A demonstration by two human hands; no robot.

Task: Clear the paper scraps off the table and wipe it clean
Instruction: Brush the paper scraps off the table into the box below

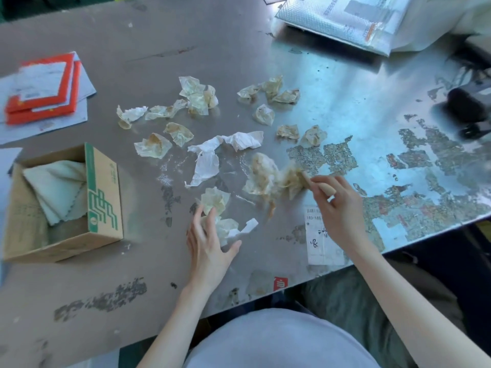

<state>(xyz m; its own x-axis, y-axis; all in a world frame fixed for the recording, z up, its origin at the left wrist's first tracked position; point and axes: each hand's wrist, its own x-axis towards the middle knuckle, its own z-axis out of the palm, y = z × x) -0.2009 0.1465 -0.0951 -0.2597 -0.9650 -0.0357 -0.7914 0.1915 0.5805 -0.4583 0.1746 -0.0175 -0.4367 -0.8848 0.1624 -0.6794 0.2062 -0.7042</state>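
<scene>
Far left, a stack of red booklets (pixel 42 88) lies on pale grey papers (pixel 57 124). Far right lies a silver bubble mailer (pixel 340 19). A dark, blurred object (pixel 465 104) sits at the right edge, and a white printed label (pixel 320 237) lies near right.

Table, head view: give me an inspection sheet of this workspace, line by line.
Surface: metal table, stained, label residue on the right, powdery crumbs in the middle.
Job's things: crumpled scraps scattered across the middle; cloth in an open box at left.
Clutter: red packets far left; mailer at the far edge; blurred dark object at the right edge.
Hands: left hand open, fingers on the near scraps; right hand grips a handle, its tip blurred among scraps.
Cables: nothing seen.
Surroundings: the person's lap below the near edge.
</scene>
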